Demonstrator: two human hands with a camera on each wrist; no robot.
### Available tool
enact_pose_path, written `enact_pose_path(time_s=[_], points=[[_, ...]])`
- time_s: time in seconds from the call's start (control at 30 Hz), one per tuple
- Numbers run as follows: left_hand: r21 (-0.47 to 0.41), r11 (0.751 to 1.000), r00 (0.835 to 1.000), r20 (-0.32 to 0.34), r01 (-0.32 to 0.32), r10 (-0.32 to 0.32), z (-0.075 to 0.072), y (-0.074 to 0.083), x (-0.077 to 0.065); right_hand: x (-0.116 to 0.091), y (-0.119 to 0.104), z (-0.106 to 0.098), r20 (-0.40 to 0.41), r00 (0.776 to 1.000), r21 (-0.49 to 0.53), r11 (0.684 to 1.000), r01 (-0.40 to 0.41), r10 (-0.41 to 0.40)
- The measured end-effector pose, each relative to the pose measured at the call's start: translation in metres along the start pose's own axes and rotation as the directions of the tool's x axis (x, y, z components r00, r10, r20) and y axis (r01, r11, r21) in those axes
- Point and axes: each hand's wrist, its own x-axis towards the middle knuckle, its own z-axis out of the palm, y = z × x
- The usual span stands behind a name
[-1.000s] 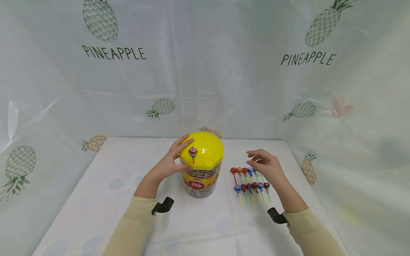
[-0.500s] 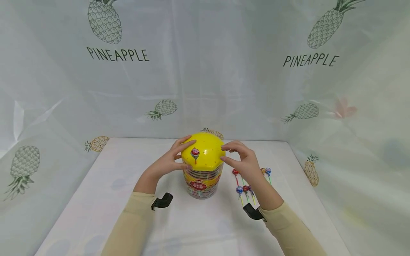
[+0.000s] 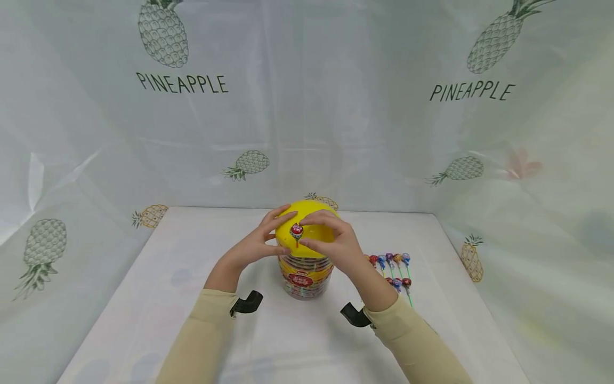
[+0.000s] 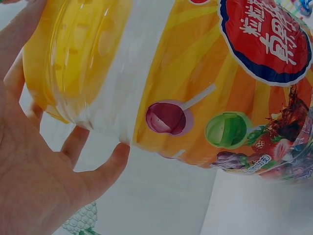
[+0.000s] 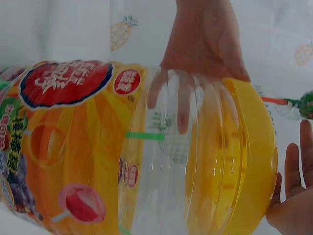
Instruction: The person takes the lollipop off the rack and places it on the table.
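A clear plastic candy jar (image 3: 301,278) with an orange and yellow label stands upright, topped by a domed yellow lid (image 3: 310,206). From the lid's front left a wrapped lollipop (image 3: 296,231) sticks up, its red-orange stick toward the lid; the right wrist view shows this lollipop (image 5: 307,105) beyond the lid's top. My left hand (image 3: 253,243) grips the jar's upper left side, fingers over the lid, thumb against the clear plastic below. Over the lid, my right hand (image 3: 339,240) has thumb and fingers parted, tips right beside the lollipop.
Two rows of wrapped lollipops (image 3: 389,258) lie on the white-covered table (image 3: 268,341) right of the jar, partly hidden by my right forearm. A pineapple-print sheet (image 3: 307,117) hangs behind. Each wrist carries a black camera mount (image 3: 247,302).
My right hand has moved left from above the loose lollipops to over the lid, beside the upright lollipop. The left hand has kept its grip. The whole view has shifted slightly.
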Motion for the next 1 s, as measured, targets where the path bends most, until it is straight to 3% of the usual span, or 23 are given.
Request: enact_pose_path(time_s=[0.53, 1.0], points=[[-0.005, 1.000, 1.000, 0.003, -0.019, 0.019, 0.000, -0.002, 0.000, 0.006, -0.004, 0.008, 0.000, 0.998, -0.099, 0.993, -0.063, 0.064], [0.015, 1.000, 1.000, -0.004, -0.006, 0.006, 0.001, -0.002, 0.000, 0.001, -0.011, -0.007, -0.058, 0.996, 0.003, 0.998, 0.070, -0.069]])
